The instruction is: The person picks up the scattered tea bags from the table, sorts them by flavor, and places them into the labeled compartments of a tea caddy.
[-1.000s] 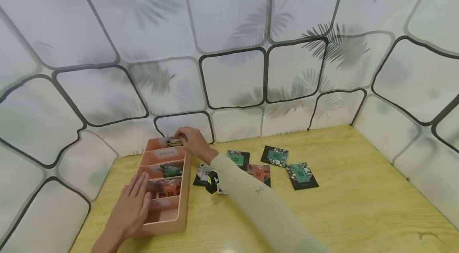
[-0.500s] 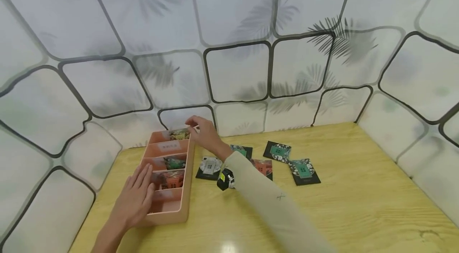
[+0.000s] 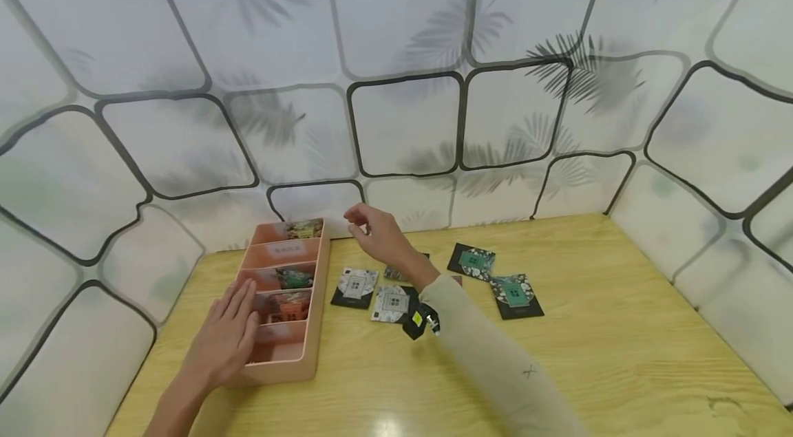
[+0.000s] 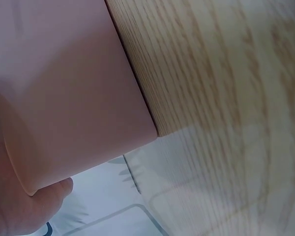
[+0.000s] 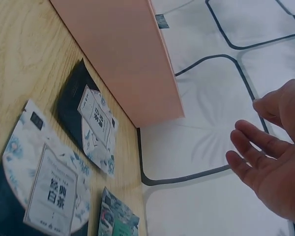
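My left hand point(image 3: 226, 334) rests with straight fingers on the left side of a pink divided box point(image 3: 279, 374). Yellow point(image 3: 303, 228), green point(image 3: 294, 277) and red point(image 3: 290, 306) tea sachets lie in separate compartments, the yellow one at the back. Right of the box, my right hand point(image 3: 381, 237) hovers over the table, fingers loosely bent and holding nothing. Below it lie two white-and-black tea sachets point(image 3: 355, 287); their print shows in the right wrist view, where a white sachet point(image 5: 51, 191) is nearest. A darker sachet point(image 3: 396, 273) is partly hidden by the right wrist.
Two green-labelled sachets point(image 3: 472, 261) lie further right, the front one point(image 3: 517, 296) touching or almost touching the other. A red sachet is mostly covered by the right sleeve point(image 3: 495, 347). Patterned fabric walls point(image 3: 403, 127) border the wooden table point(image 3: 619, 327) behind and at the sides.
My right hand has let go of the yellow sachet in the back compartment and moved right, out over the table. The left hand has stayed on the box.
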A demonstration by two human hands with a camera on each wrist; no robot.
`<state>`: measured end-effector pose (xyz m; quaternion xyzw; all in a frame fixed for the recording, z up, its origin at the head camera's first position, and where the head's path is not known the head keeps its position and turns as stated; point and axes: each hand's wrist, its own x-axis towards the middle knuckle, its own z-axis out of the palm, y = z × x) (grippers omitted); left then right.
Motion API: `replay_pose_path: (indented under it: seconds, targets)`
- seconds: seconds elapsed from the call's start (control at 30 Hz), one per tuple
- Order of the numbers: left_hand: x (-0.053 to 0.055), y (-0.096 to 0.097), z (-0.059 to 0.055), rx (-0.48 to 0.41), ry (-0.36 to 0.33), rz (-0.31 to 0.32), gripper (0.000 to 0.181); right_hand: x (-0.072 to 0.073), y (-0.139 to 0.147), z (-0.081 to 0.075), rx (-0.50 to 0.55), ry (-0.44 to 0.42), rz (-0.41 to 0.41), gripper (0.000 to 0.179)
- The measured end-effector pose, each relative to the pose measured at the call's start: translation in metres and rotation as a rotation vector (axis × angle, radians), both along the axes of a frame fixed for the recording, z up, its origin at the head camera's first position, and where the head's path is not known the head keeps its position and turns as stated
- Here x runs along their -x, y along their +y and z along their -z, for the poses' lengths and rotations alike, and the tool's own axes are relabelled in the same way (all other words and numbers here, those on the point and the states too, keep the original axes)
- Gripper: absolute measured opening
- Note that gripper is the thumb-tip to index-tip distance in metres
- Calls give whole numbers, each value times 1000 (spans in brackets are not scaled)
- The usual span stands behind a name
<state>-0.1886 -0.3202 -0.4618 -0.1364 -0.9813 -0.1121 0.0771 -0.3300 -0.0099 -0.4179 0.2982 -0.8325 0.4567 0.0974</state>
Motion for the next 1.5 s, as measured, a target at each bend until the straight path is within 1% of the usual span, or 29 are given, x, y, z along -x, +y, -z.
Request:
replay_pose_path:
  seconds: [0.1,0.27,0.4,0.53,0.63,0.77,0.87,1.03,1.17,1.27,1.37,1.5]
  targets:
    - [2,1,-1,-5,13,4,57,-8,11,-2,-9,-16,-9,24]
    - [3,3,-2,-12,41,13,56,-21,28,-5,-42,10,-5,25]
    - [1,1,1,-11,65,16,55,-29,39,0,-81,23,-2,27]
    - [-2,-2,3,-5,41,4,56,-38,52,8,-140,23,35,27]
    - [-2,-4,2,-6,21,-1,56,-45,61,12,-144,33,66,27]
    - [-2,-6,0,-6,19,-1,56,-52,74,12,-117,88,88,28]
    - [0,-6,-1,-4,21,1,56,-56,84,10,-126,131,116,27]
    - [1,-4,-2,-2,21,-4,57,-66,103,11,-145,165,161,26]
    - [3,-2,-3,0,34,0,57,-73,121,16,-127,165,187,27]
    - [3,-1,-4,2,38,3,57,-77,135,20,-124,142,207,27]
    - [2,-1,-4,3,16,1,57,-80,147,23,-146,134,232,27]
    - [0,0,-3,-4,-16,-8,57,-84,158,22,-177,129,254,28]
